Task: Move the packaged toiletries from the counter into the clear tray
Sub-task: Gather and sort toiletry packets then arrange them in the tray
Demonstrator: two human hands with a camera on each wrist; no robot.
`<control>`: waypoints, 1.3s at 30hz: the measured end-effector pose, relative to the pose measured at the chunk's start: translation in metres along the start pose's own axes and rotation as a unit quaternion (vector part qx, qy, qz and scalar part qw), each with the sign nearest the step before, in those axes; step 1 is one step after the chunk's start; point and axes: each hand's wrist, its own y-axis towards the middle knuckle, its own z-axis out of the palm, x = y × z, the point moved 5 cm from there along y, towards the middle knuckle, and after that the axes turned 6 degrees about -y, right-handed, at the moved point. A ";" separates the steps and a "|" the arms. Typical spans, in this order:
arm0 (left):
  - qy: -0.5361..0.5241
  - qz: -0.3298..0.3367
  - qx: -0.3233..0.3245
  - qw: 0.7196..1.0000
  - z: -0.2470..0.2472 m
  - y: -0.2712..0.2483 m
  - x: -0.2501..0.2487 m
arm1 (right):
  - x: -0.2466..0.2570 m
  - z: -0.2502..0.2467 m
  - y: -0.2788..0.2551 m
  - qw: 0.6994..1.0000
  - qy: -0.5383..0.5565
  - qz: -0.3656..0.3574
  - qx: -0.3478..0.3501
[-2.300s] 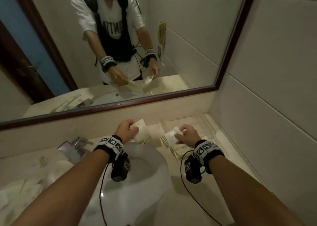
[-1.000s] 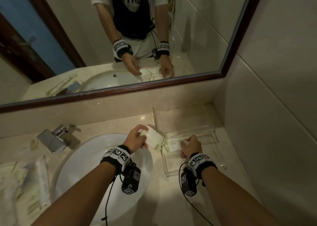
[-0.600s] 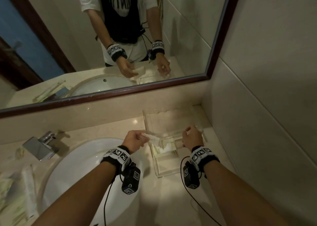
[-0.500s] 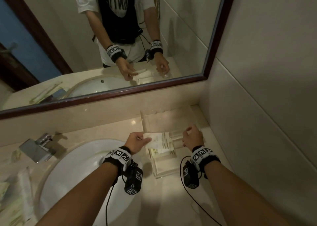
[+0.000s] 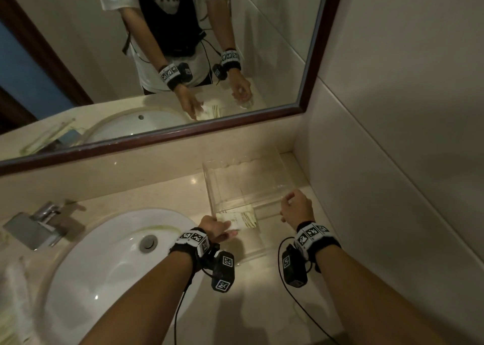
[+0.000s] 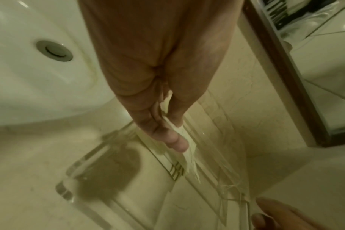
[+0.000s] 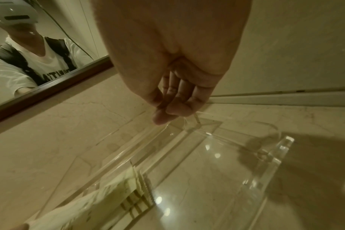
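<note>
The white toiletry packet (image 5: 237, 220) sits low at the clear tray's (image 5: 255, 250) left end, pinched flat between your left hand's (image 5: 213, 231) thumb and straightened fingers (image 6: 167, 137). Your left wrist view shows its serrated edge standing on edge against the tray wall; the head view hides that behind your knuckles. Your right hand (image 5: 296, 207) pinches the raised clear lid (image 5: 246, 185) at its right corner, a grip only the right wrist view makes plain. Beside the tray lies the white basin (image 5: 112, 253), with the chrome faucet (image 5: 39, 227) further left.
</note>
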 end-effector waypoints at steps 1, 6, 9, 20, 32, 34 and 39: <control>-0.013 -0.012 0.004 1.000 0.001 0.001 0.002 | -0.001 0.000 0.000 1.000 0.002 0.000 0.002; -0.089 -0.049 0.024 0.995 0.009 0.003 0.010 | -0.003 0.002 0.000 1.000 0.002 -0.004 0.009; -0.106 -0.066 0.025 0.992 0.014 0.006 0.012 | -0.001 0.001 0.001 1.000 0.000 -0.008 0.009; -0.073 -0.014 -0.117 0.990 0.000 0.033 0.024 | 0.002 -0.006 0.001 1.000 -0.022 -0.004 0.021; -0.016 0.050 -0.080 0.995 -0.016 0.003 -0.002 | 0.036 0.000 -0.002 0.997 -0.042 -0.048 0.041; -0.004 0.068 -0.082 0.994 -0.024 -0.002 -0.009 | 0.047 0.005 -0.004 0.996 -0.037 -0.057 0.057; 0.012 0.100 -0.101 0.990 -0.053 -0.016 -0.024 | 0.080 0.022 -0.013 0.990 -0.052 -0.097 0.092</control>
